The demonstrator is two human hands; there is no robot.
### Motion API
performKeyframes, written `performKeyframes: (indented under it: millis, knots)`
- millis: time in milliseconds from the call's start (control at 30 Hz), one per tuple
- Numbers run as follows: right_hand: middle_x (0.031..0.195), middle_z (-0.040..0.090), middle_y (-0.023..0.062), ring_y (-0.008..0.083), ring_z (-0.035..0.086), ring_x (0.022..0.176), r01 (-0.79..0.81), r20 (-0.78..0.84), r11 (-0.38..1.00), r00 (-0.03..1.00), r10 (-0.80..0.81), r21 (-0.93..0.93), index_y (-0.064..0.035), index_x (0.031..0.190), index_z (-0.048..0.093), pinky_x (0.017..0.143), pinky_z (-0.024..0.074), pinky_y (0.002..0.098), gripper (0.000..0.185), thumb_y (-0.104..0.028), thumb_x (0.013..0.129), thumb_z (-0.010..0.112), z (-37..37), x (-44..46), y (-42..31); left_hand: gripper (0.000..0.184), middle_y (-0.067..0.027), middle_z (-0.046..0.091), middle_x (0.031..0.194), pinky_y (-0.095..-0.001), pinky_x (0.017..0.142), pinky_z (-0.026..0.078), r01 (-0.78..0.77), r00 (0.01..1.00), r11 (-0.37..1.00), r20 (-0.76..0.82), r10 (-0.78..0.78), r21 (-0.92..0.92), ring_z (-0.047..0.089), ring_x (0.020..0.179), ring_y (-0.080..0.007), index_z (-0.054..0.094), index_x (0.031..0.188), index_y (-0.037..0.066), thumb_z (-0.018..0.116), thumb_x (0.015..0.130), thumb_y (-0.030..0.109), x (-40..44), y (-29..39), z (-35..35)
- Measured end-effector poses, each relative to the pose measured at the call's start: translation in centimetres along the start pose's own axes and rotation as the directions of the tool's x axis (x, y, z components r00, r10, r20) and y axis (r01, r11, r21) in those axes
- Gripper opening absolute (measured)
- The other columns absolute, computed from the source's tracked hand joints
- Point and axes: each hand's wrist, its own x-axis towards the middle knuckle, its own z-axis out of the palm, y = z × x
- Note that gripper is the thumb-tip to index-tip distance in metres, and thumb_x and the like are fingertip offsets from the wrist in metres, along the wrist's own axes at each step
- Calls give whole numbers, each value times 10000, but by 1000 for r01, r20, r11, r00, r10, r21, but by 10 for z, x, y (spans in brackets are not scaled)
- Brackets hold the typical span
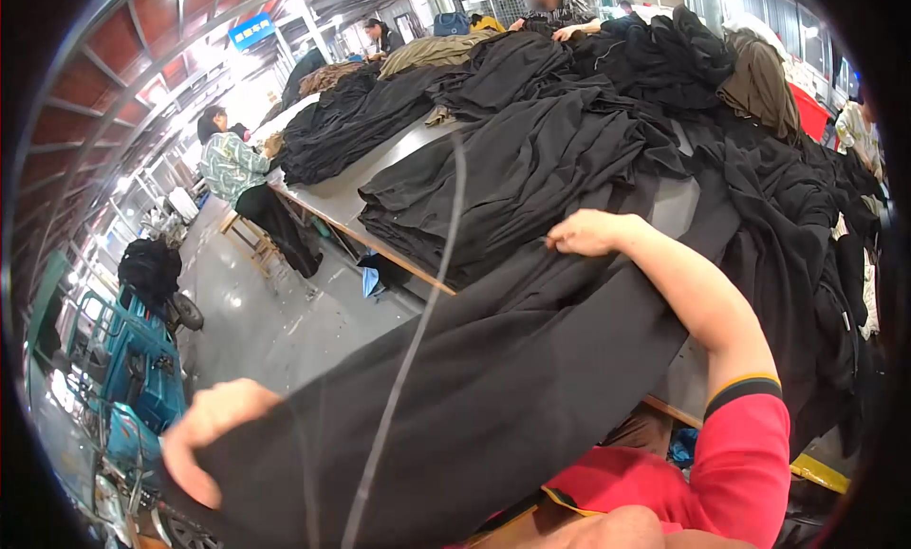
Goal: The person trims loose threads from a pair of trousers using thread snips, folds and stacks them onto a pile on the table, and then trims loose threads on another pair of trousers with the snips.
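Observation:
A long piece of black cloth [455,388], which looks like a garment, is stretched diagonally in front of my body. At its lower left end, my left hand [216,426] is curled around the edge, slightly blurred. My right hand [590,234] pinches its upper edge, close to the table, with the arm bent in from the right. Just beyond the right hand lies a stack of black garments [512,169] on the table [380,217]. I cannot tell exactly what kind of garment the cloth is.
More dark garments [788,207] hang over the table on the right. A brown garment [759,79] lies at the back. Co-workers stand along the table, one in a patterned top [232,169] at the left. A blue cart [142,369] stands on the floor [275,331] at the left.

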Motion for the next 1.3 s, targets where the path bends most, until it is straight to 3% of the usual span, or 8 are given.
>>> performKeyframes:
  millis: [167, 267, 367, 533, 633, 833, 1200, 1300]
  knots:
    - [1079, 647, 128, 282, 595, 1020, 4, 197, 945, 978, -72, 326, -43, 1125, 607, 896, 436, 327, 397, -350, 942, 436, 24, -66, 3, 47, 1, 391, 501, -304, 416, 228, 357, 829, 662, -550, 101, 659, 344, 404, -132, 630, 717, 66, 655, 747, 92, -12, 24, -51]
    - [1125, 630, 158, 221, 578, 990, -113, 108, 806, 992, 62, 581, 3, 1144, 575, 896, 408, 304, 440, -359, 947, 421, 14, -137, -24, 48, 1, 403, 520, -299, 431, 241, 642, 658, 442, -746, 101, 626, 356, 423, -130, 629, 740, 63, 661, 746, 98, -34, 0, -84]
    - [979, 673, 157, 188, 632, 881, -140, 189, 591, 982, -21, 794, 84, 1061, 600, 784, 486, 320, 549, -311, 680, 632, 5, -191, -25, 62, 1, 415, 539, -295, 447, 255, 766, 549, 356, -833, 71, 535, 368, 443, -128, 627, 763, 60, 667, 745, 105, -60, -20, -100]
    - [1041, 635, 188, 337, 620, 960, -218, 354, 936, 929, 112, 277, -66, 1345, 384, 811, 493, 382, 895, -389, 623, 804, 52, -212, -64, 99, 0, 435, 571, -288, 473, 277, 837, 460, 309, -887, 47, 451, 387, 475, -124, 625, 802, 56, 677, 742, 115, -95, -32, -98]
    - [1007, 640, 172, 348, 631, 897, -247, -11, 925, 965, 261, 288, -89, 1404, 258, 748, 506, 398, 988, -360, 628, 806, 88, -195, -55, 123, 0, 447, 590, -283, 488, 291, 856, 437, 287, -898, 44, 431, 399, 494, -121, 623, 825, 53, 683, 741, 121, -105, -34, -93]
    - [785, 657, 143, 342, 645, 782, -156, 277, 984, 953, 126, 88, -61, 1148, 472, 664, 504, 425, 583, -301, 684, 731, 74, -159, -73, 175, 0, 471, 628, -274, 519, 317, 860, 442, 257, -895, 54, 440, 423, 533, -117, 621, 871, 47, 695, 738, 134, -112, -26, -80]
    - [682, 608, 113, 330, 627, 667, -49, 186, 983, 982, 15, 178, -58, 778, 562, 597, 495, 399, 245, -181, 610, 691, 27, -177, -77, 272, -1, 516, 697, -258, 576, 367, 731, 604, 301, -786, 129, 612, 466, 605, -108, 615, 955, 37, 717, 733, 156, -60, -43, -126]
    - [692, 569, 102, 317, 599, 693, -242, -215, 879, 963, 164, -410, -78, 739, 572, 624, 479, 396, 200, -87, 559, 658, -52, -146, -14, 298, -1, 528, 716, -254, 592, 380, 663, 679, 334, -726, 109, 670, 478, 624, -106, 614, 978, 34, 722, 732, 163, -31, -76, -150]
